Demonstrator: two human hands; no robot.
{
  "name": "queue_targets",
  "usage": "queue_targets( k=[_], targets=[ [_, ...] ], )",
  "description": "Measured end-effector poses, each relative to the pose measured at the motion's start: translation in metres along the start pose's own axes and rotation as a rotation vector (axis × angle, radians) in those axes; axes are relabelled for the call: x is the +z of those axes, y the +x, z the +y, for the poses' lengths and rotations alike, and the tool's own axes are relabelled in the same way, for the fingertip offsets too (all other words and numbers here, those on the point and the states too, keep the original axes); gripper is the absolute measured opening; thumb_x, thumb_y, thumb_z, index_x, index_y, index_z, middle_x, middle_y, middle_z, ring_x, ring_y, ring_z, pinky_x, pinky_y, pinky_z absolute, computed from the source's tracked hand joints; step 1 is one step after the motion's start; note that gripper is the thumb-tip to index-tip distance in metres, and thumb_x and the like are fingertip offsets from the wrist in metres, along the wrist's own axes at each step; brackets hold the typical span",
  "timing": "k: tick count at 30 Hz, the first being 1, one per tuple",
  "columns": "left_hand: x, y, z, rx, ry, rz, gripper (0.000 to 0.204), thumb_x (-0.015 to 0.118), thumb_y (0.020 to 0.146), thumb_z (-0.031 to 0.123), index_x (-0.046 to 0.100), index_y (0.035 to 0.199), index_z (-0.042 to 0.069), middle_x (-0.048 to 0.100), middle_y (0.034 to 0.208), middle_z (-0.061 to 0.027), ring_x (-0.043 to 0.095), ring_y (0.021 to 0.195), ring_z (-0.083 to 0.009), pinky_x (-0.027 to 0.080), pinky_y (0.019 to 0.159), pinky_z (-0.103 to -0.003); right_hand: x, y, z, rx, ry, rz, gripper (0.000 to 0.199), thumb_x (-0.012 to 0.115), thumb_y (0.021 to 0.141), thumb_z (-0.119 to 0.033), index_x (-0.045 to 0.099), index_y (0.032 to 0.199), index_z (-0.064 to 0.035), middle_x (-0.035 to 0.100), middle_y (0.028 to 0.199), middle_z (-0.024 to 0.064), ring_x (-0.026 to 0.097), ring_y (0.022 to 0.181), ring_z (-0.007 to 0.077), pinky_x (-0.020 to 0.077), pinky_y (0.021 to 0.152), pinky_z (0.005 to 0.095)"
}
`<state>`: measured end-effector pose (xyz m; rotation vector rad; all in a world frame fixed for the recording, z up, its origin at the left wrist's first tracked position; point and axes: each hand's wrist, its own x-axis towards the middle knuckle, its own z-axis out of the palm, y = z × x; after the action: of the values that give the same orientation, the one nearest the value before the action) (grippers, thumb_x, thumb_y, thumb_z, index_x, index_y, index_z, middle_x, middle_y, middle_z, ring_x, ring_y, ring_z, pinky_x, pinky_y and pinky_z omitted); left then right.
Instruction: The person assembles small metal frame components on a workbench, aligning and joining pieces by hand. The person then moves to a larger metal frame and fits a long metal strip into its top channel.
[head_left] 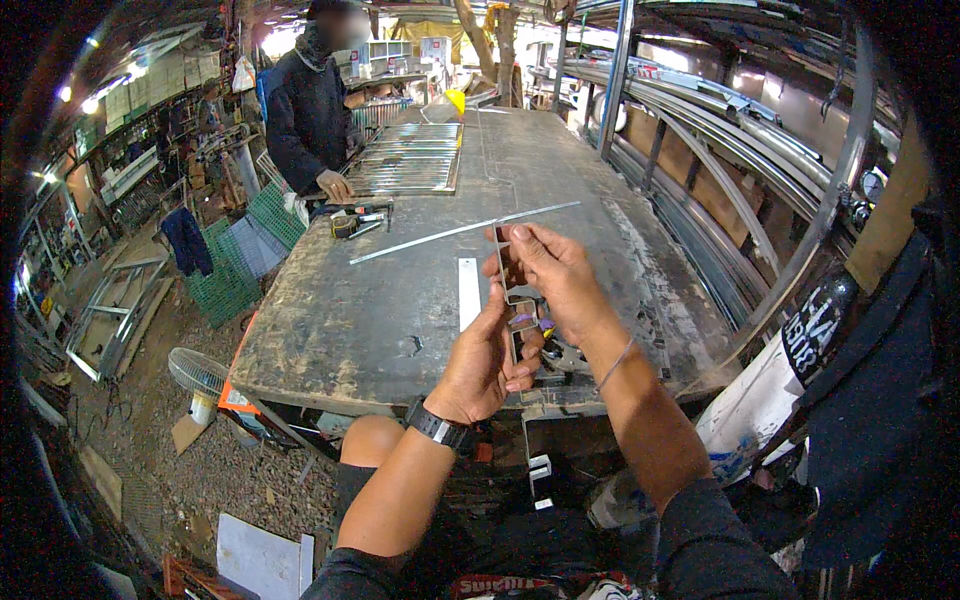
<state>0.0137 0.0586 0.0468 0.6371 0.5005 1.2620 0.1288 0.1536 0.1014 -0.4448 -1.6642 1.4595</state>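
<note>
My right hand [556, 277] grips the upper part of a short shiny metal channel piece [506, 270] held upright over the near edge of a worn metal workbench [380, 320]. Just below, my left hand [486, 358], with a dark watch on the wrist, pinches the lower metal piece [518, 335] between thumb and fingers. Both hands meet on the pieces, which seem to touch each other. A flat white metal strip [468, 292] lies on the bench just left of my hands.
A long thin metal rod [460, 231] lies diagonally across the bench. Further back rest a stack of shiny slats [408, 158] and small tools [355, 222], where another person in a dark jacket [305, 110] stands. Curved steel rails [720, 170] run along the right; a fan [198, 372] stands on the gravel.
</note>
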Motion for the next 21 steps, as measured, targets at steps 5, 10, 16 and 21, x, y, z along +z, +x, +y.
queue_targets(
  k=[5,10,16,21],
  targets=[
    [-0.001,-0.001,0.000,0.001,0.010,0.001,0.064,0.042,0.102,0.077,0.059,0.108,0.015,0.055,0.072,-0.0025,0.043,0.049,-0.0133,0.028,0.044,-0.026,0.004,-0.002,0.003,-0.048,-0.026,-0.032,0.032,0.062,0.109,-0.028,0.070,0.126,-0.0021,0.075,0.097,0.0065,0.069,0.088,0.0122,0.0564,0.081,0.0285],
    [-0.001,-0.001,-0.002,-0.015,0.041,0.028,0.065,0.043,0.100,0.079,0.060,0.105,0.016,0.055,0.073,-0.0015,0.042,0.050,-0.0128,0.026,0.044,-0.025,0.002,-0.004,0.001,-0.017,-0.071,-0.037,0.038,0.057,0.111,-0.033,0.068,0.131,-0.0015,0.073,0.098,0.0050,0.067,0.089,0.0121,0.0546,0.085,0.0293],
    [-0.002,0.000,-0.003,-0.022,0.041,0.003,0.065,0.043,0.099,0.080,0.061,0.101,0.018,0.055,0.075,-0.0004,0.043,0.052,-0.0125,0.028,0.044,-0.025,0.005,-0.006,0.007,-0.011,0.018,0.010,0.045,0.053,0.112,-0.041,0.070,0.124,-0.0009,0.074,0.095,0.0063,0.068,0.086,0.0116,0.0553,0.078,0.0284],
    [-0.004,0.001,-0.004,-0.030,0.061,0.028,0.066,0.042,0.100,0.080,0.061,0.100,0.017,0.057,0.076,-0.0012,0.046,0.052,-0.0143,0.030,0.044,-0.025,0.011,-0.007,0.011,-0.005,0.074,0.111,0.053,0.050,0.112,-0.044,0.063,0.135,0.0018,0.073,0.101,0.0110,0.068,0.088,0.0163,0.0547,0.083,0.0319]
  ],
)
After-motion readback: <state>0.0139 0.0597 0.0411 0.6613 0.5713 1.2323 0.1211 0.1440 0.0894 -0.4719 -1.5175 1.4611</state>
